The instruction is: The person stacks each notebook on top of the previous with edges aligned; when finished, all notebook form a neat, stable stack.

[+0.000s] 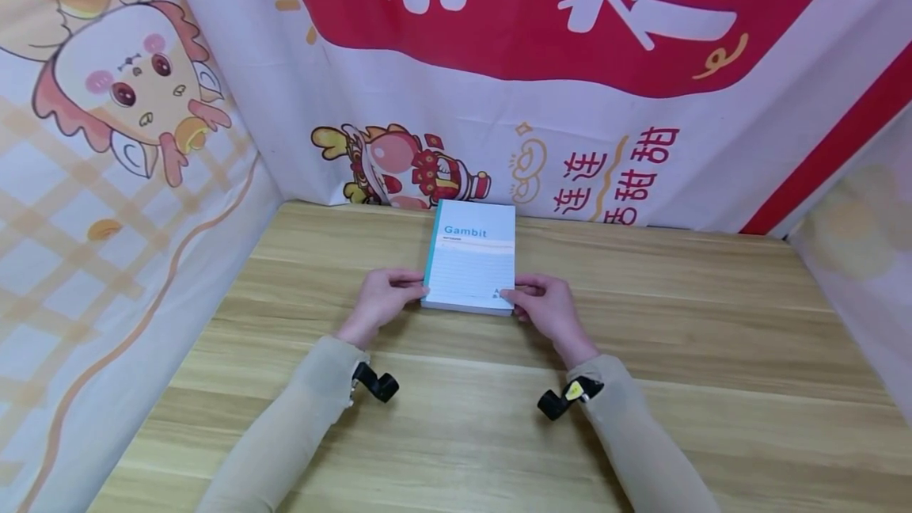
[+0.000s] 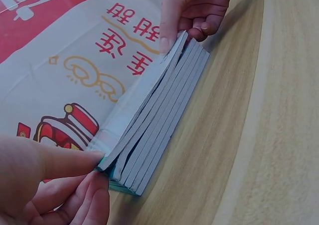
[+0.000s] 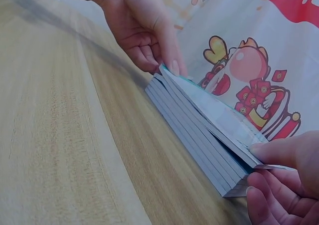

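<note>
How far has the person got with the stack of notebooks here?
Done: a stack of notebooks lies squared on the wooden table. In hand: the left hand and right hand pinch the top notebook at its near corners, its near edge lifted. Left: the notebooks beneath lie untouched.

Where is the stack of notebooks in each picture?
Head view: the stack of notebooks lies mid-table, left hand and right hand at its near corners.
Left wrist view: stack runs diagonally through the middle.
Right wrist view: stack sits centre-right.
Shared landmark: the cartoon dragon banner behind it.
</note>
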Tool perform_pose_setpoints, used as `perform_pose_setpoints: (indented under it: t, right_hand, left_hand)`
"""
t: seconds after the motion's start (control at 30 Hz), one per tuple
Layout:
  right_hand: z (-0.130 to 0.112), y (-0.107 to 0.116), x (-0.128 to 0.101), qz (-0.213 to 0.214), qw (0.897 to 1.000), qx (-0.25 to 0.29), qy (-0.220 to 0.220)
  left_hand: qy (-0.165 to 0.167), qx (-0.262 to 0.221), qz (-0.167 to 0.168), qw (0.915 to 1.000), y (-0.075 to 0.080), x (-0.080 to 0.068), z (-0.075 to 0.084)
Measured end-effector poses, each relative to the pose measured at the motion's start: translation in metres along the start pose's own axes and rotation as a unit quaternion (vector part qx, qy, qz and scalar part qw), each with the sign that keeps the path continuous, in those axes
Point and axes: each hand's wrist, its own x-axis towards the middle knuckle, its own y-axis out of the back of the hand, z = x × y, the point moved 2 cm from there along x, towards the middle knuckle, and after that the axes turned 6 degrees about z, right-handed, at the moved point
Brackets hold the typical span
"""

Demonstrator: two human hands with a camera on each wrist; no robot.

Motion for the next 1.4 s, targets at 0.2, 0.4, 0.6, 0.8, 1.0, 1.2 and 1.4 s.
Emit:
perform_pose_setpoints:
  t: [0.2,0.4,0.6,0.8,1.0,1.2,1.4]
  right_hand:
    - [0.001,-0.001,0.002,0.006,1.0,0.0,-0.001]
    - [-0.001,-0.002,0.001,0.005,1.0,-0.004,0.002]
    - [-0.001,-0.002,0.001,0.005,1.0,-0.006,0.012]
    - [0.0,-0.002,0.002,0.001,1.0,-0.015,0.024]
    - [0.001,-0.003,0.002,-0.003,0.999,-0.036,0.036]
    - [0.0,-0.003,0.001,-0.008,0.998,-0.047,0.035]
    - [-0.002,-0.002,0.003,-0.029,0.997,-0.06,0.035]
  left_hand:
    - [0.005,-0.001,0.004,1.0,0.0,0.0,0.001]
    - [0.003,-0.002,0.012,0.9999,0.001,0.0,0.001]
    - [-0.004,0.004,0.017,0.9998,0.0,-0.001,0.002]
    - [-0.003,0.003,0.019,0.9998,0.0,-0.002,0.002]
    - [-0.012,0.002,0.022,0.9997,0.0,-0.001,0.003]
    - [-0.025,0.016,-0.016,0.9994,-0.001,0.004,0.003]
    - [-0.046,0.041,-0.057,0.9964,-0.001,0.009,0.005]
